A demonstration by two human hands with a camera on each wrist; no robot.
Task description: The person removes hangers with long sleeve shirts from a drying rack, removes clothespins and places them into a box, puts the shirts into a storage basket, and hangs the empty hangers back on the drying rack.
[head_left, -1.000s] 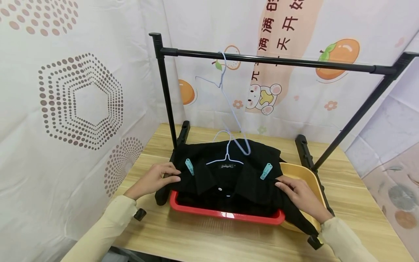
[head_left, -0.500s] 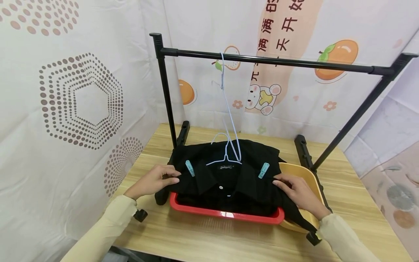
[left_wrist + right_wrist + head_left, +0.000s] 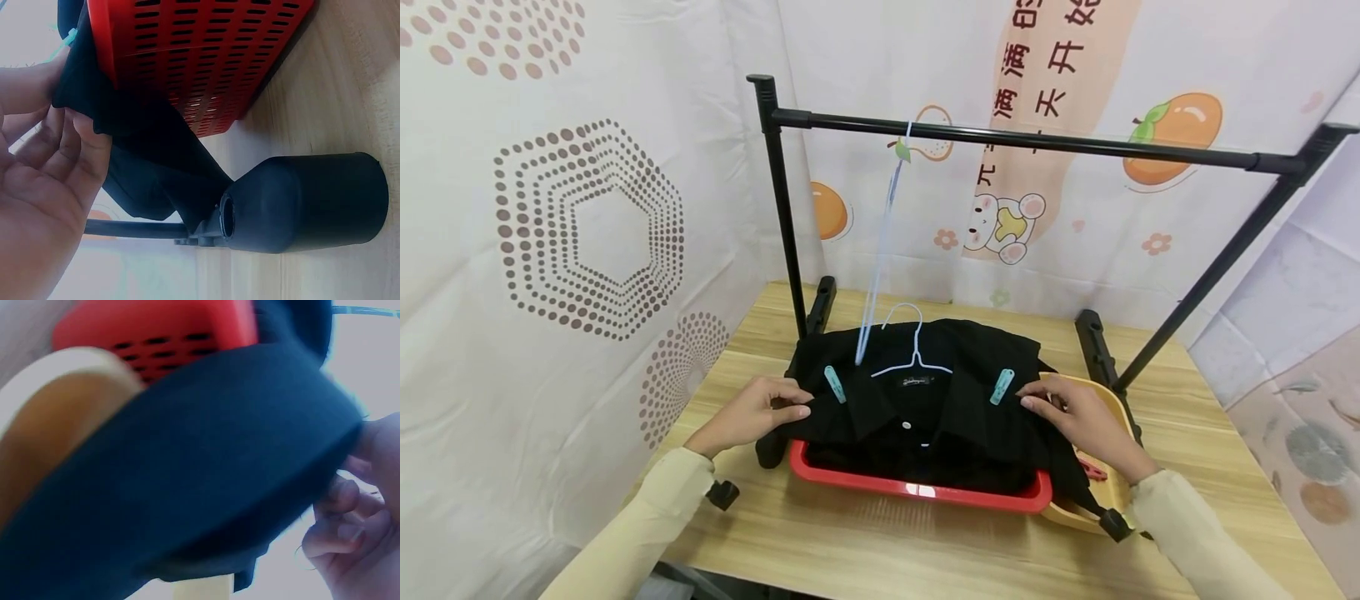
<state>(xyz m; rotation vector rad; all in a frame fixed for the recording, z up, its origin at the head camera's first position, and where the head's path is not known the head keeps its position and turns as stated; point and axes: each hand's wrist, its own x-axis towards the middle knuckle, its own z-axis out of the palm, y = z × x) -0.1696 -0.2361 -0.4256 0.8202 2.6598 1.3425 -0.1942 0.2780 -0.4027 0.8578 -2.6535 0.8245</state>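
Note:
A black collared shirt [image 3: 880, 404] lies spread over the red basket [image 3: 925, 490], with a light-blue hanger [image 3: 917, 350] in its neck. One teal clothespin [image 3: 835, 384] sits at the left shoulder and another teal clothespin [image 3: 1002, 387] at the right. My left hand [image 3: 758, 414] pinches the left shoulder cloth between thumb and fingers; in the left wrist view the left hand [image 3: 44, 156] has a fold of it. At the right shoulder, beside the clothespin, my right hand [image 3: 1081, 421] pinches the cloth. The right wrist view is blurred, with the cloth meeting the right hand's fingertips [image 3: 350, 534].
A second light-blue hanger [image 3: 880, 242] hangs from the black rack's rail [image 3: 1037, 142], over the shirt. To the right of the red basket stands a yellow basin [image 3: 1114, 496], partly under a sleeve, with a red clothespin-like item [image 3: 1092, 471] inside. A rack foot [image 3: 306, 203] stands near my left hand.
The hanger on the rail has swung round, its lower end going left. My right hand has shifted slightly left and up along the shoulder, and the red item in the basin has come into view.

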